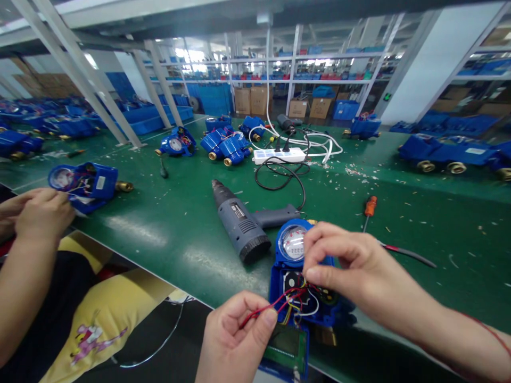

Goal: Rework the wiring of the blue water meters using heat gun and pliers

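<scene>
An opened blue water meter (275, 282) lies at the bench's front edge, its round dial (293, 243) at the top and its wired inside showing. A hinged lid with a green circuit board (286, 340) hangs toward me. Between thumb and fingers, my left hand (239, 335) pinches red wires (279, 299) that run out of the housing. My right hand (343, 260) is closed in a pinch over the housing, just below the dial. Whatever its fingertips hold is too small and covered to make out. Yellow, white and black wires sit beneath them.
A grey heat gun (241, 226) lies left of the meter. Behind it are a white power strip (279, 155) with looped cables and several blue meters (225, 143). An orange-handled screwdriver (370, 206) and pliers (407, 252) lie right. A co-worker's hands (43, 213) handle another meter (93, 183) at left.
</scene>
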The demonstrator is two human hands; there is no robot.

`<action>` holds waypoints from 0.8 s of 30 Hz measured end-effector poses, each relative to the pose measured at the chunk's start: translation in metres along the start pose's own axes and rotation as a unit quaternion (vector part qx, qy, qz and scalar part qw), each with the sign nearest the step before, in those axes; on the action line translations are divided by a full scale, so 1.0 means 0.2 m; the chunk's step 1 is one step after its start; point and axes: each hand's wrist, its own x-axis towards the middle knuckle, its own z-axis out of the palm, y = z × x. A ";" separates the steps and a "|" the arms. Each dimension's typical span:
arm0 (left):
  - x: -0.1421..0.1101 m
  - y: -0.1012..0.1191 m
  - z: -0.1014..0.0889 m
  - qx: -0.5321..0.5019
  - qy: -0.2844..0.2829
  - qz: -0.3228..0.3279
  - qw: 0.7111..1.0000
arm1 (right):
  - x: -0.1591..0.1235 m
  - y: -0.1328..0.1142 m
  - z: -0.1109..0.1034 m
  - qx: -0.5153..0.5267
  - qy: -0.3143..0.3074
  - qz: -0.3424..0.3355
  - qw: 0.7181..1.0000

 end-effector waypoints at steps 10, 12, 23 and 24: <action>0.02 -0.06 -0.06 -0.007 -0.030 0.001 1.000 | -0.07 0.01 -0.05 -0.290 0.033 -0.122 0.949; 0.02 -0.06 -0.06 -0.010 -0.038 -0.001 0.999 | -0.08 0.00 -0.02 -0.293 -0.022 -0.126 0.948; 0.02 -0.05 -0.06 -0.028 -0.040 -0.001 0.999 | -0.01 -0.03 0.06 -0.220 -0.191 -0.067 0.954; 0.02 -0.05 -0.06 -0.027 -0.041 -0.004 0.999 | -0.01 -0.04 0.06 -0.200 -0.197 -0.052 0.959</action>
